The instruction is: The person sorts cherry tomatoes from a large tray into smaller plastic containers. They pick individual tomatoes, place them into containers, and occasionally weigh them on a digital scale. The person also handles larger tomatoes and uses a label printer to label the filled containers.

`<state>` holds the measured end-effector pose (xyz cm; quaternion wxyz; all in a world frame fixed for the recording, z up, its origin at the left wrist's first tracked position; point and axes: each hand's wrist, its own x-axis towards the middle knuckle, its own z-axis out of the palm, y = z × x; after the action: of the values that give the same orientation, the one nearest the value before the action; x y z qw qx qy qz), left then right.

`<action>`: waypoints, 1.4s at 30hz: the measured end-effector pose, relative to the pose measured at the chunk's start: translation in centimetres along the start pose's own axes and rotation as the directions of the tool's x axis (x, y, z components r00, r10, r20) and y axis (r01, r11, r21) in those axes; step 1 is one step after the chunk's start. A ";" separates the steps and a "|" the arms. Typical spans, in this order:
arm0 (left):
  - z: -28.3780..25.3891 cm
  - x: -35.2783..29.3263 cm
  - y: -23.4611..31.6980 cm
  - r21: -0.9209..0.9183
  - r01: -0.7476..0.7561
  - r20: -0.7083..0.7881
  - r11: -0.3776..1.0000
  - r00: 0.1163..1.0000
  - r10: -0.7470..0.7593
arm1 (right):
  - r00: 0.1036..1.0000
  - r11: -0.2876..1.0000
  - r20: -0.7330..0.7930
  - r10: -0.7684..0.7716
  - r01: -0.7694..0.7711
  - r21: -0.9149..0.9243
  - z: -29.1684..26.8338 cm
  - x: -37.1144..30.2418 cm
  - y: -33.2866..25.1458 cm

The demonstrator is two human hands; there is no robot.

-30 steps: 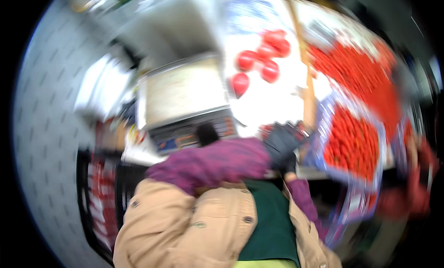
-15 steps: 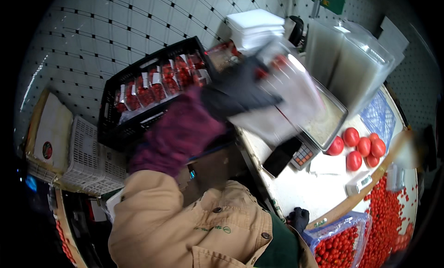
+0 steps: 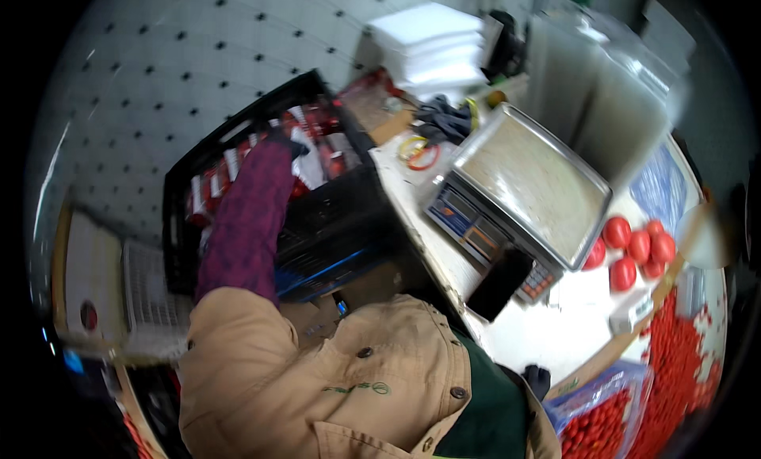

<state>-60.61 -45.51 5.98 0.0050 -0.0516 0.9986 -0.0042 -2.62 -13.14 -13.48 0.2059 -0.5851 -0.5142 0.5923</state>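
Note:
My left hand, in a black glove below a purple sleeve, reaches down into a black crate. Inside, clear boxes of red cherry tomatoes stand in a row with white labels. Right at the fingers lies a white and clear package; blur and the sleeve hide whether they grip it. My right hand, also black-gloved, shows as a small dark part by the table's near edge, beside my jacket. Its fingers are mostly hidden. Near it is a clear blue-tinted tub of cherry tomatoes.
A scale with a metal pan stands on the white table, a dark phone against its front. Big tomatoes, tall stacks of clear containers, white foam sheets and loose cherry tomatoes surround it. White crates stand left.
My left hand has swung left from over the scale into the black crate, and the clear package it held is gone from above the scale. The scale pan is now uncovered.

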 end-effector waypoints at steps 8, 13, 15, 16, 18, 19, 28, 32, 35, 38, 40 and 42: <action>4.4 8.4 2.0 -0.021 -0.618 -0.465 0.786 0.702 0.539 | 0.988 0.996 -0.132 0.085 -0.083 0.018 1.9 0.4 0.0; 4.9 -9.2 18.8 -0.550 -0.828 -0.599 -0.111 0.298 0.743 | 0.912 0.895 -0.096 -0.398 0.363 -0.261 4.9 -2.5 -4.4; 5.9 -20.8 23.9 -0.901 -0.407 -0.279 -0.152 0.274 0.920 | 0.742 0.695 0.052 -0.669 0.649 -0.311 6.0 -3.4 -7.5; 6.5 -26.1 25.8 -0.984 -0.167 -0.107 -0.063 0.268 0.957 | 0.562 0.480 0.181 -0.807 0.804 -0.352 6.4 -3.4 -8.4; 6.8 -34.1 27.8 -0.980 -0.106 -0.168 -0.168 -0.014 0.986 | 0.594 0.431 0.335 -0.732 0.784 -0.447 4.9 -6.4 -13.1; 6.2 -37.9 27.7 -0.986 -0.024 -0.158 -0.162 -0.122 0.980 | 0.579 0.391 0.319 -0.750 0.777 -0.493 4.4 -7.0 -13.4; 6.2 -56.5 30.2 -0.948 0.304 -0.107 0.090 -0.575 0.811 | 0.533 0.439 0.549 -0.643 0.845 -0.307 -8.5 -10.3 -11.4; 3.5 -59.9 31.8 -0.949 0.282 -0.005 0.138 -0.453 0.892 | 0.510 0.369 0.323 -0.797 0.836 -0.407 -13.1 -8.2 -9.6; 3.5 -58.7 34.4 -0.995 0.086 0.024 0.051 -0.294 0.956 | 0.557 0.406 0.345 -0.755 0.811 -0.422 -15.8 -8.0 -10.0; 5.2 -57.6 36.0 -0.990 -0.025 0.138 0.136 -0.244 0.960 | 0.600 0.426 0.199 -0.775 0.728 -0.538 -20.2 -8.6 -8.4; 5.7 -58.0 36.2 -0.996 -0.034 0.087 0.080 -0.303 0.949 | 0.649 0.583 -0.125 -0.751 0.562 -0.586 -24.5 -9.0 -5.9; 5.9 -58.6 36.8 -0.990 -0.130 0.102 0.057 -0.374 0.922 | 0.665 0.746 -0.407 -0.626 0.356 -0.563 -29.0 -10.8 -4.1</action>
<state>-6.09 -2.94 0.28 0.5634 0.5672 0.4705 0.3735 24.61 -10.04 1.43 0.3700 -0.5990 -0.6881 0.1757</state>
